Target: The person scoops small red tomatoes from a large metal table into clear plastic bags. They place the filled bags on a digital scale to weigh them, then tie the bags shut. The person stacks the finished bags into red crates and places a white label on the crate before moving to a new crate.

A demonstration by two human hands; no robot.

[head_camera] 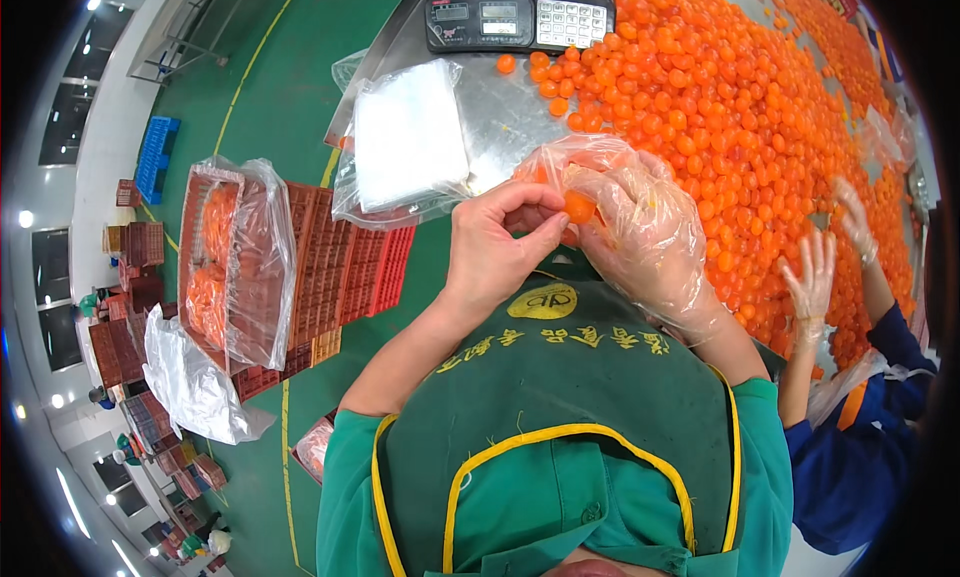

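My bare left hand (502,239) pinches at the edge of a clear plastic bag (555,157), thumb and forefinger close together beside an orange ball, which looks like a salted egg yolk (578,206). In a clear plastic glove, my right hand (645,217) is curled around the bag, which holds more orange balls. Whether the yolk lies inside the bag I cannot tell. Both hands are above the near edge of a metal table (499,116). To their right spreads a large heap of the same orange yolks (720,112).
A digital scale (517,22) stands at the table's far side, with a stack of clear bags (411,138) nearer. Left are stacked red crates (337,247) and a plastic-lined crate (259,277) holding filled bags. At right, a co-worker's gloved hands (814,273) are over the heap.
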